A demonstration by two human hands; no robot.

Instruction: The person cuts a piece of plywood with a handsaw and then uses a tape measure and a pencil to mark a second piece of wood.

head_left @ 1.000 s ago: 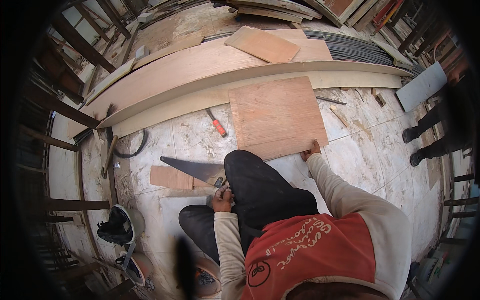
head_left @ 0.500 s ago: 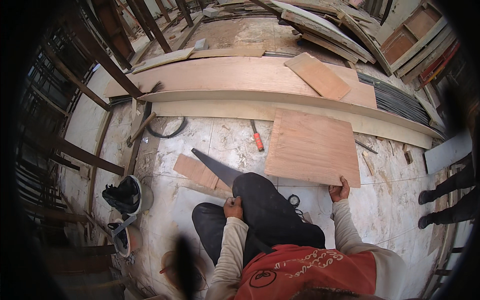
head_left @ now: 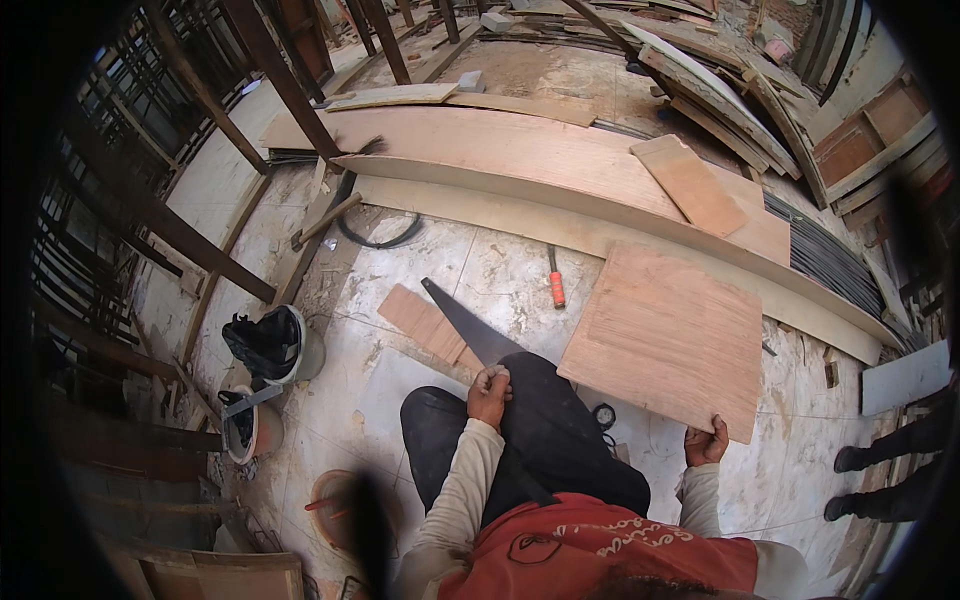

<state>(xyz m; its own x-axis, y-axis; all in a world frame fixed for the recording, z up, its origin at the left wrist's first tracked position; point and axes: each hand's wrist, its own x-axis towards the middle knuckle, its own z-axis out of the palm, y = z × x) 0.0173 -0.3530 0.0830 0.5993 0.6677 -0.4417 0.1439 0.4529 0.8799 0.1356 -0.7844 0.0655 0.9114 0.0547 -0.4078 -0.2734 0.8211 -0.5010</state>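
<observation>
A nearly square plywood panel (head_left: pixel 665 340) lies tilted in front of me, its far edge by the long boards. My right hand (head_left: pixel 707 442) grips its near right corner, thumb on top and fingers beneath. Over my bent knee my left hand (head_left: pixel 489 395) is closed, fingers curled together; whatever it may hold is too small to make out. A handsaw (head_left: pixel 465 325) lies just beyond that knee, its handle end hidden, its blade across a narrow plywood offcut (head_left: pixel 420 320). Between saw and panel sits a tool with a red handle (head_left: pixel 557 290). A round black-rimmed object (head_left: pixel 603 415) rests beside my thigh.
Long plywood boards (head_left: pixel 480 150) cross the floor ahead, with a smaller board (head_left: pixel 690 185) on top and dark rods (head_left: pixel 830 255) beneath. A hammer (head_left: pixel 330 222) and buckets (head_left: pixel 310 345) are at left, near upright posts. Another person's legs (head_left: pixel 890 440) stand at right.
The view has shifted, so the scene sits farther right. The panel has turned slightly, its near right corner coming closer to me. My left hand has lifted a little over the knee.
</observation>
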